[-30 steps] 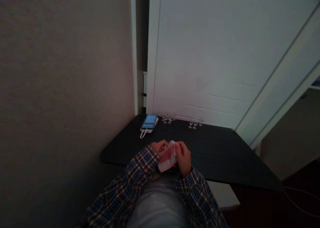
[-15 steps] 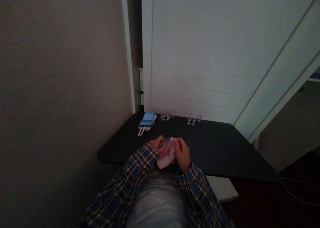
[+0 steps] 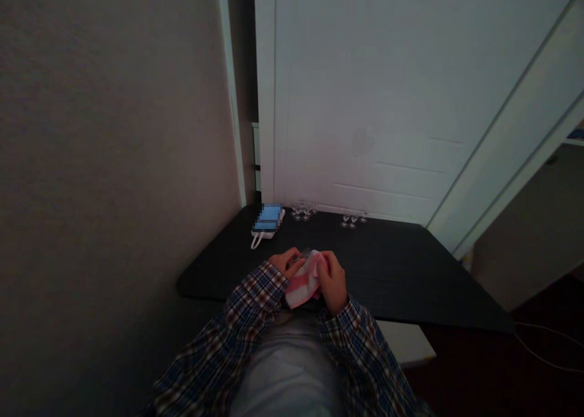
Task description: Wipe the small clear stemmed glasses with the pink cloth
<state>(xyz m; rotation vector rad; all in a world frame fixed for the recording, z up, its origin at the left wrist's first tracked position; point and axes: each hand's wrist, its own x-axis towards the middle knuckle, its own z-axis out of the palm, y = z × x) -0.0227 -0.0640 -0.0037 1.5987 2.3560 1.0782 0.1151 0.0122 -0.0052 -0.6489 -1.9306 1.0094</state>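
Close to my body, above the near edge of the dark table [image 3: 392,277], both hands meet. My left hand [image 3: 287,263] is closed around a small clear glass [image 3: 306,254], mostly hidden by the fingers and fabric. A pink and white cloth [image 3: 303,284] is gripped in my right hand [image 3: 333,280]; it is pressed against the glass and its lower part hangs between the hands. Farther back stand small stemmed glasses, one cluster [image 3: 303,212] of several at the left and a group of three [image 3: 353,220] to its right.
A phone [image 3: 268,218] with a blurred screen lies on a white power bank with a looped strap [image 3: 257,240] at the back left. White door panels [image 3: 319,100] rise behind the table, and a wall [image 3: 137,131] borders the left. A white board [image 3: 406,342] shows below the near edge.
The left fingers have shifted slightly over the glass, and the cloth has turned a little between the hands. The glasses and phone on the table stay where they were.
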